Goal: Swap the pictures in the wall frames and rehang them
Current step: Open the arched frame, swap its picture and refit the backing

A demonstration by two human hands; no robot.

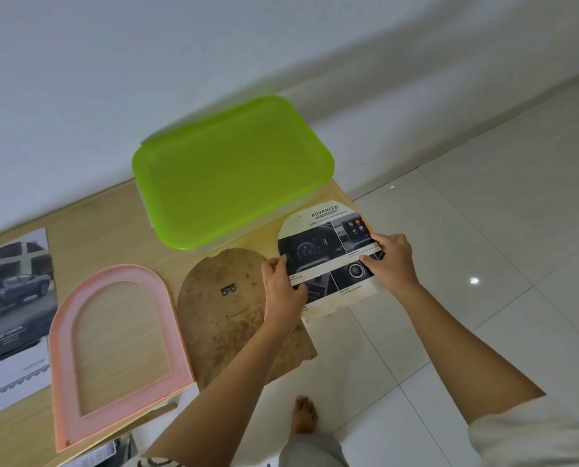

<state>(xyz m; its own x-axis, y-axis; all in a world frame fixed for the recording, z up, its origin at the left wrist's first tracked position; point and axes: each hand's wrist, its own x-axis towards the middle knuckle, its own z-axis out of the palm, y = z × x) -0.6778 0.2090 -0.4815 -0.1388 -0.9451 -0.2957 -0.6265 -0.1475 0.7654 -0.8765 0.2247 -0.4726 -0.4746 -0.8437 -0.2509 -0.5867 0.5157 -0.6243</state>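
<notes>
An arch-shaped printed picture showing car dashboard photos is held over the right end of the wooden table. My left hand pinches its left edge and my right hand pinches its right edge. A brown, stained arch-shaped backing board with a small metal hanger lies flat beside it, partly under my left forearm. A pink arched frame, with nothing in its opening, lies flat to the left of the board.
A container with a lime green lid stands at the back of the table against the white wall. A car brochure and other printed sheets lie at the left edge. White floor tiles and my bare foot are to the right.
</notes>
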